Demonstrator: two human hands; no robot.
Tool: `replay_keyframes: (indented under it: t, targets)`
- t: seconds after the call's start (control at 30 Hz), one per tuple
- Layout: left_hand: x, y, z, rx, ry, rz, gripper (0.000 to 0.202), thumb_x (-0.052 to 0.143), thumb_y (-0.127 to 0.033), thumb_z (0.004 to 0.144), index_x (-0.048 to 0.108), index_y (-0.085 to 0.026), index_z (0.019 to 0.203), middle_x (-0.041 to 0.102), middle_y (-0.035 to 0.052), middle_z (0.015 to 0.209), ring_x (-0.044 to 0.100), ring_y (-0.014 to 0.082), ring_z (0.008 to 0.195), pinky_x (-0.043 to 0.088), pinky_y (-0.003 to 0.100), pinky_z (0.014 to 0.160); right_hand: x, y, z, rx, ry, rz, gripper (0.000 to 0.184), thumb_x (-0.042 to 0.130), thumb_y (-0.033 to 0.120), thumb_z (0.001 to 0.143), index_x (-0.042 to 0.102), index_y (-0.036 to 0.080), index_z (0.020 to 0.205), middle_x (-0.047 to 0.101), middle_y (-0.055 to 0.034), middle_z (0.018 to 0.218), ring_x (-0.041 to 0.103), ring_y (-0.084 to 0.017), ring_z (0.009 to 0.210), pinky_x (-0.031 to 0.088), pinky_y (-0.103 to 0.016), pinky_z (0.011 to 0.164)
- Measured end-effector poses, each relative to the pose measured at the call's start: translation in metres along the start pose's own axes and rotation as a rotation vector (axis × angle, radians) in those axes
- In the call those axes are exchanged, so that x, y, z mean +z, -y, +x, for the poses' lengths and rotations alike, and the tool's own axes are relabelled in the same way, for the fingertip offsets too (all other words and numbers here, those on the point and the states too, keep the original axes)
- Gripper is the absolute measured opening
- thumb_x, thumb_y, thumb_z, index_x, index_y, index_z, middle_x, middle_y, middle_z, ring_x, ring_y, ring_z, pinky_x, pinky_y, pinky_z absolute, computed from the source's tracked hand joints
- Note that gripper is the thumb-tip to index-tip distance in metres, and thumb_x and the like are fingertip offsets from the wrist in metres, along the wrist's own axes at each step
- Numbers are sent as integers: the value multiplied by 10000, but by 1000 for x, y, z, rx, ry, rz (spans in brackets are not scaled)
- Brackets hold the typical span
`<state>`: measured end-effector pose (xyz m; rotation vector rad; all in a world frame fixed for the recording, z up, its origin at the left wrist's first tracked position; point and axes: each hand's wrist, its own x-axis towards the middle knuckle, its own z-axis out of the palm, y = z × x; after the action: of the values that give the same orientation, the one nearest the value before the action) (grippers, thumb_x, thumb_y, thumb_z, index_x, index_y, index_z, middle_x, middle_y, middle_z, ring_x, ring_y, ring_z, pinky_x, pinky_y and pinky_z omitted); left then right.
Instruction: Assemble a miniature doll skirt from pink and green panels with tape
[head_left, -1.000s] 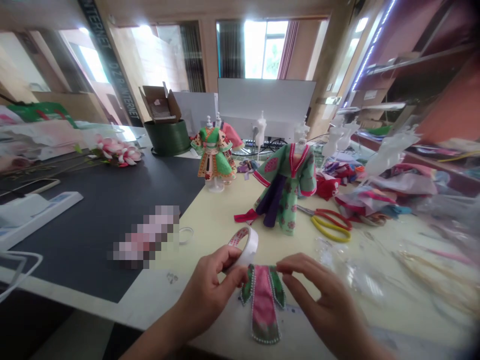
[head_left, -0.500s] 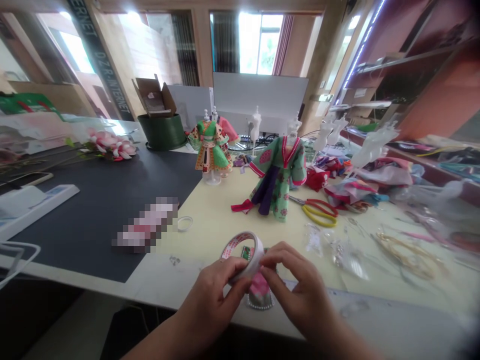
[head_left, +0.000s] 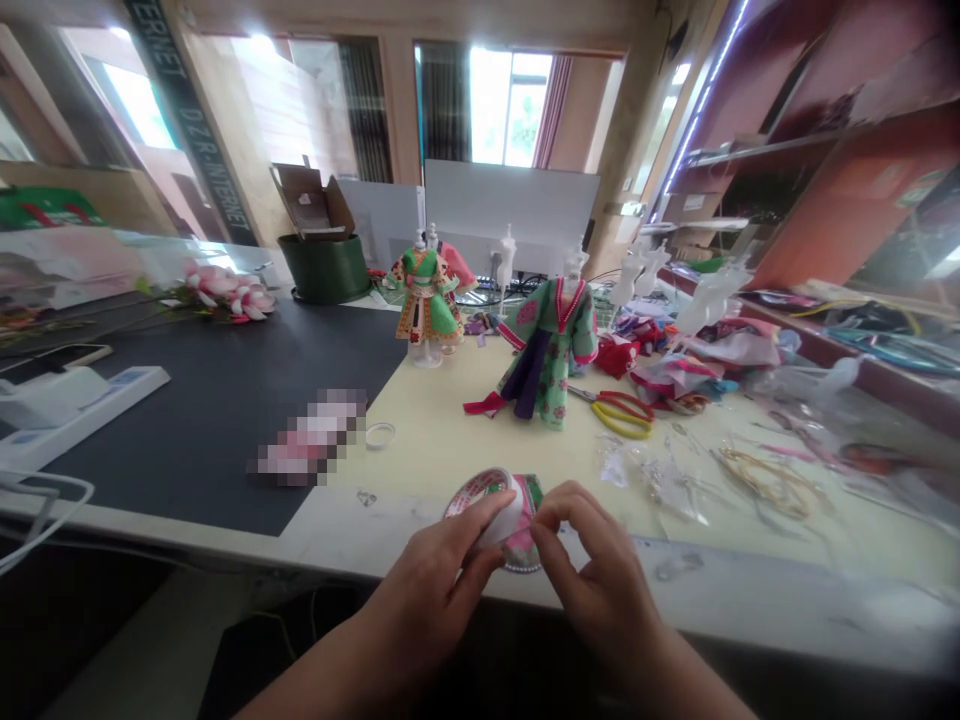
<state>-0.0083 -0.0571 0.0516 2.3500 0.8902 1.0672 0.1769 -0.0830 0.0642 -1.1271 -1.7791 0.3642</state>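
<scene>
My left hand (head_left: 439, 590) grips a white roll of tape (head_left: 489, 497) with red print at the near edge of the table. My right hand (head_left: 592, 580) pinches at the side of the roll, its fingertips closed on the tape's edge. Under the roll lies a small green and pink doll garment (head_left: 525, 538), mostly hidden by the roll and my fingers. Farther back stands a doll mannequin in a green robe with pink trim (head_left: 551, 350).
A second dressed mannequin (head_left: 427, 295) stands behind. Red and yellow scissors (head_left: 616, 412) lie by a heap of fabric scraps (head_left: 697, 365). A black mat (head_left: 187, 400) covers the left side. A small tape ring (head_left: 380, 434) lies near it. Clear bags (head_left: 660, 480) are at right.
Both hands came together over the doll garment. The tape roll moved down onto it and my right hand's fingers closed against the roll. The view shifted slightly.
</scene>
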Motion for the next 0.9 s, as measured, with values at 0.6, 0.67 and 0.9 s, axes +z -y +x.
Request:
replay_keyframes:
  t: [0.6, 0.67, 0.9]
  targets:
    - [-4, -8, 0, -87, -17, -95, 73, 541, -210, 875, 605, -214, 841, 656, -39, 686, 611, 99, 608, 458, 182, 581, 0, 11, -11, -56, -159, -32, 113, 508, 110, 852, 521, 187, 770, 535, -12, 724, 529, -138, 673, 439, -265, 606]
    - [-4, -8, 0, -96, -4, -95, 79, 537, -209, 875, 603, -211, 833, 652, -38, 683, 607, 98, 608, 457, 183, 588, 0, 11, -11, -32, -154, -8, 114, 515, 108, 851, 533, 187, 770, 546, -10, 728, 535, -135, 674, 445, -260, 610]
    - [-18, -5, 1, -164, -64, -19, 92, 536, -239, 863, 596, -213, 799, 641, -52, 642, 551, 85, 518, 403, 165, 490, -17, 3, -9, 38, -248, 18, 98, 529, 127, 860, 561, 199, 801, 576, 0, 749, 557, -129, 705, 453, -245, 637]
